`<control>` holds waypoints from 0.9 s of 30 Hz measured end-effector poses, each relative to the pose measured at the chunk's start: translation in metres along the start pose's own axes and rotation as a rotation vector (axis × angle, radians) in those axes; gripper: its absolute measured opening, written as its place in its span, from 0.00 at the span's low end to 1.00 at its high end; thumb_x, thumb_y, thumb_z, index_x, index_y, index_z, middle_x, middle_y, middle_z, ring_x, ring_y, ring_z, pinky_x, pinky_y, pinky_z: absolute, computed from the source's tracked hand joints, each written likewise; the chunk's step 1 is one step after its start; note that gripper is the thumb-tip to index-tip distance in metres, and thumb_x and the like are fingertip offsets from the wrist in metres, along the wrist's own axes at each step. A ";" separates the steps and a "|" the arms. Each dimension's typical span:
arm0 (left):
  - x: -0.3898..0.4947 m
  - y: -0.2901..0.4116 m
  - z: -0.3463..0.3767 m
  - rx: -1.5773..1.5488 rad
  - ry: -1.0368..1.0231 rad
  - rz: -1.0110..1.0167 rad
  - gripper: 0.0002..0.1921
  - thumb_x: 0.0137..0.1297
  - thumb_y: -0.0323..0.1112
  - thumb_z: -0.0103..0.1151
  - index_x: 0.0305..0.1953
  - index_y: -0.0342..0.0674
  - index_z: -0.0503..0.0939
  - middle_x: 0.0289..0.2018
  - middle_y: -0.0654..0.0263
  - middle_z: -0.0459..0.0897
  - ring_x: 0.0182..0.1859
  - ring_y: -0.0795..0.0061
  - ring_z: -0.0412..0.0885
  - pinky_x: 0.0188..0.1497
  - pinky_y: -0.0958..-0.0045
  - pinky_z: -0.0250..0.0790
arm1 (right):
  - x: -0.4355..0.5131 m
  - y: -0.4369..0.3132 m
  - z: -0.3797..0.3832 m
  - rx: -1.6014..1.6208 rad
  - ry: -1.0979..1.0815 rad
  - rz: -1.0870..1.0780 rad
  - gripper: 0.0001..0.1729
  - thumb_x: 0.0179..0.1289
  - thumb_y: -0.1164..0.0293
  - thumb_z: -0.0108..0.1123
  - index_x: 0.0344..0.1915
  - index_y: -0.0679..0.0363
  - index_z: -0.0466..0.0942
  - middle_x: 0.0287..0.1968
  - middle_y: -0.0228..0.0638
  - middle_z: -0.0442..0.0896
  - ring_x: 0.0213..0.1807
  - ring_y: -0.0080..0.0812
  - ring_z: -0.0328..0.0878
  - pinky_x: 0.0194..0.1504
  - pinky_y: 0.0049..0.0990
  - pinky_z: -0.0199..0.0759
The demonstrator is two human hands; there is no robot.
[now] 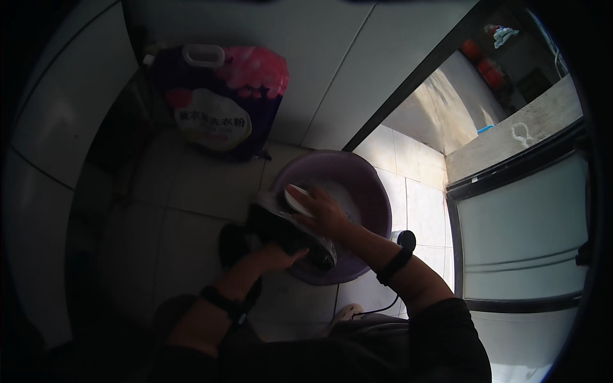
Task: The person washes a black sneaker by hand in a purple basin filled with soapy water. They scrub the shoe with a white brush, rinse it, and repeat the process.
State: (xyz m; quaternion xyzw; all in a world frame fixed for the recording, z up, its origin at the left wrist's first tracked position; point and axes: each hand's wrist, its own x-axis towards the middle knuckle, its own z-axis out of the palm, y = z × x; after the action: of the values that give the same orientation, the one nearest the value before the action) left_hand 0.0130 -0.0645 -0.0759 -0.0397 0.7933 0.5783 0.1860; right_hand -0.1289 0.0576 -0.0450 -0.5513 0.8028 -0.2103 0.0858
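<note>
A purple plastic basin stands on the tiled floor in front of me, with some whitish suds inside. Over its left side lies a dark shoe with a pale, wet-looking edge, tilted across the rim. My left hand grips the shoe from the near side; its fingers are partly lost in shadow. In my right hand is a white-backed scrubbing brush, held against or just above the shoe. The brush's bristles are hidden.
A purple and pink laundry powder bag with a handle leans by the wall. Another dark object, perhaps a shoe, sits left of the basin. A dark-topped container stands to the right. A frosted-panel door borders the bright doorway.
</note>
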 end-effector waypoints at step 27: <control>0.053 0.003 0.017 -0.781 0.271 0.009 0.18 0.58 0.38 0.57 0.47 0.34 0.76 0.45 0.60 0.77 0.46 0.68 0.74 0.49 0.71 0.64 | -0.081 0.043 -0.010 -0.172 0.459 0.469 0.35 0.58 0.65 0.54 0.65 0.45 0.54 0.48 0.47 0.69 0.49 0.48 0.69 0.44 0.40 0.69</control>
State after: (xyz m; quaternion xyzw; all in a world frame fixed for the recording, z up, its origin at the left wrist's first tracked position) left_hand -0.0324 -0.0399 -0.0957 -0.1798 0.5317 0.8262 0.0483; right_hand -0.1380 0.1478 -0.0623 -0.2951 0.9210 -0.2349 -0.0978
